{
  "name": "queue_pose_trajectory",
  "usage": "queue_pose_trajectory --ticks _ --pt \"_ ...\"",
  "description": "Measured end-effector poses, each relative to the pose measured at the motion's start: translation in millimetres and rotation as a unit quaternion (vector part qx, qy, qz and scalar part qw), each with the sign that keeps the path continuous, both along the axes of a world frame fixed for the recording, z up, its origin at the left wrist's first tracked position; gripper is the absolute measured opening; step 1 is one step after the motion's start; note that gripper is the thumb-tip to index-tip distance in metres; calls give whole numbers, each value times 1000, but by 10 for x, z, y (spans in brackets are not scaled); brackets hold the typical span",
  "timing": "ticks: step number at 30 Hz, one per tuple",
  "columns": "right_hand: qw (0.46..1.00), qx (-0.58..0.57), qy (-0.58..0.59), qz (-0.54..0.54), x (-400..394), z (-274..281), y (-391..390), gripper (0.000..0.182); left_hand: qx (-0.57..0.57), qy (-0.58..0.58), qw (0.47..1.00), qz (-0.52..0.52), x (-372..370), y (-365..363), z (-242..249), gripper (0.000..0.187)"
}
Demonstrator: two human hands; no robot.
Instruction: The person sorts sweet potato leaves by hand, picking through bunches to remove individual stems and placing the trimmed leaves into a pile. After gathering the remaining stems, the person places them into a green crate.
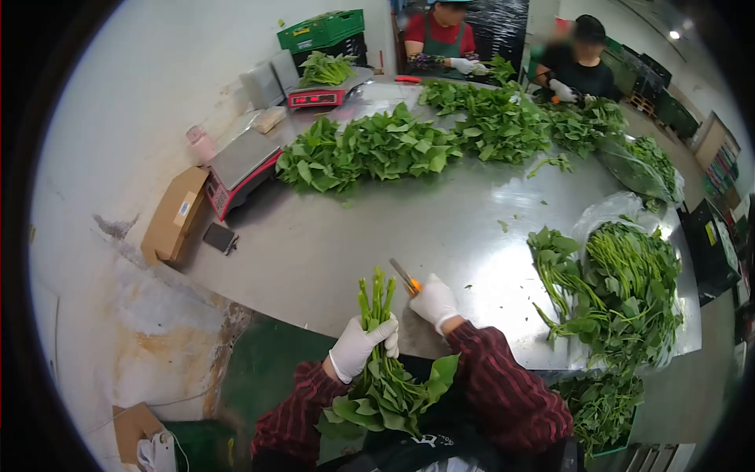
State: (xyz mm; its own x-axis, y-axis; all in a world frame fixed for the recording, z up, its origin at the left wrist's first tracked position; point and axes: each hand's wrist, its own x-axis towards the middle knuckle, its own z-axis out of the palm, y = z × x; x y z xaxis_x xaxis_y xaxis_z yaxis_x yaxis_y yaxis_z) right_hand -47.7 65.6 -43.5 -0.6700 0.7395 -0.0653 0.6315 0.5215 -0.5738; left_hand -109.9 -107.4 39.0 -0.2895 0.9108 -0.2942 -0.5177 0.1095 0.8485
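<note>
My left hand, in a white glove, is closed around the stems of a bunch of leafy greens. The cut-looking stem ends point up and away from me, while the broad leaves hang toward my body. To the right of those stem ends, my gloved right hand grips a knife by its orange handle. Its short blade points up and left over the metal table, apart from the stems. Most of the handle is hidden in my fist.
A steel table spreads ahead. Greens overflow a plastic bag at right; leafy piles line the far side. A red scale, a cardboard box and a dark device sit left. Two people handle greens opposite.
</note>
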Motion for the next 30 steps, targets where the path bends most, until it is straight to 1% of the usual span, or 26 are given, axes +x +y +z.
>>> queue_pose_trajectory --ticks 1,3,4,5,7,8,9,10,11,12,13,14,15,16,17,18,19,21,22,23,24,26,27,28,30 --pt "1000 4 -3 -8 198 25 88 18 0 7 1000 1 29 41 -39 16" --pt "996 -3 63 -57 660 50 205 17 -14 11 1000 -13 141 164 -84 15" --pt "984 -103 118 -85 905 307 149 17 -29 20 999 -19 222 244 -111 15" --pt "957 -201 174 -115 1161 623 45 18 -26 15 999 -33 327 340 -143 15" --pt "970 -108 205 -76 1588 840 -169 28 -44 90 992 -79 600 565 -226 14" --pt "971 -65 221 -58 1755 859 -257 30 -87 114 984 -104 748 678 -291 9" --pt "971 -22 235 -42 1892 856 -338 32 -78 111 982 -130 928 794 -358 9" --pt "968 29 247 -46 1993 832 -378 31 -18 194 972 -131 1131 905 -428 10" --pt "967 90 222 -86 2067 796 -404 25 47 273 953 -127 1346 1007 -525 15" --pt "961 109 226 -116 2170 716 -401 21 42 286 951 -112 1568 1113 -734 11" --pt "954 126 230 -144 2297 658 -396 18 51 283 948 -134 1730 1165 -657 11" --pt "951 133 226 -165 2465 664 -392 18 43 298 935 -188 1866 1194 -510 17" --pt "936 73 283 -197 2648 681 -385 15 34 315 918 -238 1981 1234 -424 24" --pt "913 13 340 -226 2828 699 -384 13 -17 216 941 -261 2096 1284 -512 16" --pt "820 -181 413 -352 3000 976 -449 11 -14 219 936 -277 2179 1334 -487 16" --pt "773 -221 414 -427 3223 1093 -455 14 -36 213 931 -295 2242 1383 -443 18" --pt "749 -190 450 -448 3430 1163 -475 17 -60 208 925 -313 2297 1420 -420 19" --pt "754 -94 442 -477 3888 910 -467 19 -54 202 916 -342 2426 1528 -471 20" --pt "834 68 315 -449 4074 757 -463 19 -57 201 912 -352 2511 1569 -495 20" --pt "873 223 165 -402 4202 643 -483 19 -60 200 908 -364 2603 1609 -500 20" --pt "875 207 139 -414 4256 534 -559 25 -57 203 901 -379 2700 1653 -495 20" --pt "889 214 94 -393 4267 371 -688 19 -57 280 861 -421 2911 1693 -472 20" --pt "894 212 73 -388 4260 294 -743 18 -57 282 852 -438 3012 1703 -476 20" --pt "898 183 60 -395 4249 278 -791 16 -50 311 838 -445 3111 1711 -483 20" --pt "885 185 72 -422 4242 206 -815 13 -34 361 811 -460 3275 1724 -552 21"
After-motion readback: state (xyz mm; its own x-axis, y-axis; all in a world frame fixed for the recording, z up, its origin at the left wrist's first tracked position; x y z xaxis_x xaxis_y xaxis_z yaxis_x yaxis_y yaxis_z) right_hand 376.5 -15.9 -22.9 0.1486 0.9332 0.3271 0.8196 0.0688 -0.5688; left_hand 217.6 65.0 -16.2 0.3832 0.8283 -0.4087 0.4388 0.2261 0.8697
